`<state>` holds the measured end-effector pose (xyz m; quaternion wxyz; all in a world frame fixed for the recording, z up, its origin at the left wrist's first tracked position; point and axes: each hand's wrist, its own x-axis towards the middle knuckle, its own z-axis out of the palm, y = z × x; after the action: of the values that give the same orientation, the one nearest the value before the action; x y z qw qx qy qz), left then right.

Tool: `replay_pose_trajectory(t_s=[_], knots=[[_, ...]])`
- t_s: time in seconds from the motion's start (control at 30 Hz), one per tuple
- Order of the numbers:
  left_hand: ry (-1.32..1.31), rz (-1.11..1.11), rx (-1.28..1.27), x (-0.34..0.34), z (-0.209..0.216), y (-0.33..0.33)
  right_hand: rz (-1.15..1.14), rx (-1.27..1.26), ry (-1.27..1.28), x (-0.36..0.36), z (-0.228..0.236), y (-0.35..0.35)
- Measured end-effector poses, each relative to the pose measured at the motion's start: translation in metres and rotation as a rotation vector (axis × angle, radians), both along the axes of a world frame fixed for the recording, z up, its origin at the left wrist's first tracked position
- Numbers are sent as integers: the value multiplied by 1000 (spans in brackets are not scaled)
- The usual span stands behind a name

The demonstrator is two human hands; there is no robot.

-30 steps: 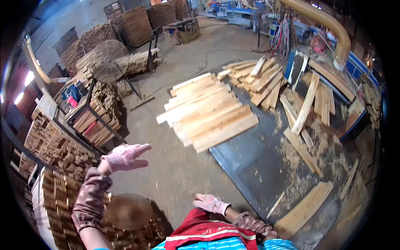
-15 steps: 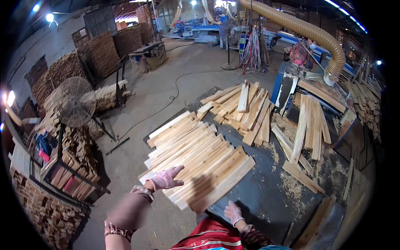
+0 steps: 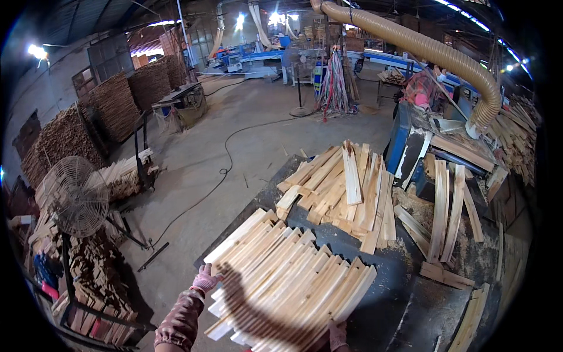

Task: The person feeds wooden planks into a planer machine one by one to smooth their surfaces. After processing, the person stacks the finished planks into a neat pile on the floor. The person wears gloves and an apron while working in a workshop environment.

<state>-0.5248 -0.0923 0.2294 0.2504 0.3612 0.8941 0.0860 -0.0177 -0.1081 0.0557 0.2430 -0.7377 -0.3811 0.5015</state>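
Note:
A row of pale wooden slats (image 3: 281, 276) lies side by side on the dark tabletop, several overlapping or tilted against each other. My left hand (image 3: 205, 279), in a pink glove, is at the row's left side with its fingers apart, against the slat ends. At the near right side, my right hand (image 3: 338, 335), also gloved, touches the edge of the outermost slat; its fingers are mostly hidden and blurred. A dark arm-shaped shadow falls across the slats.
Beyond the row lies a loose heap of slats (image 3: 346, 188). More boards (image 3: 446, 211) lean at a machine (image 3: 410, 146) with sawdust around it and a ribbed hose (image 3: 422, 47) above. A fan (image 3: 73, 196) and stacked wood stand left. A person (image 3: 419, 91) is behind the machine.
My left hand has gone from over the slats to their left side. My right hand has moved from the bare tabletop to the row's right edge. The slats now sit more bunched; the view has shifted.

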Motion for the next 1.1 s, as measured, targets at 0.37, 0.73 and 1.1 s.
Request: replay_pose_trajectory(t_s=[0.37, 0.73, 1.1], knots=[[72, -63, 75, -80, -112, 163, -377, 24, 594, -18, 47, -12], [-677, -23, -106, -105, -80, 191, -546, -251, 2106, 46, -70, -38], [-362, -312, -166, -162, -170, 168, -488, -514, 2446, 17, -53, -21]])
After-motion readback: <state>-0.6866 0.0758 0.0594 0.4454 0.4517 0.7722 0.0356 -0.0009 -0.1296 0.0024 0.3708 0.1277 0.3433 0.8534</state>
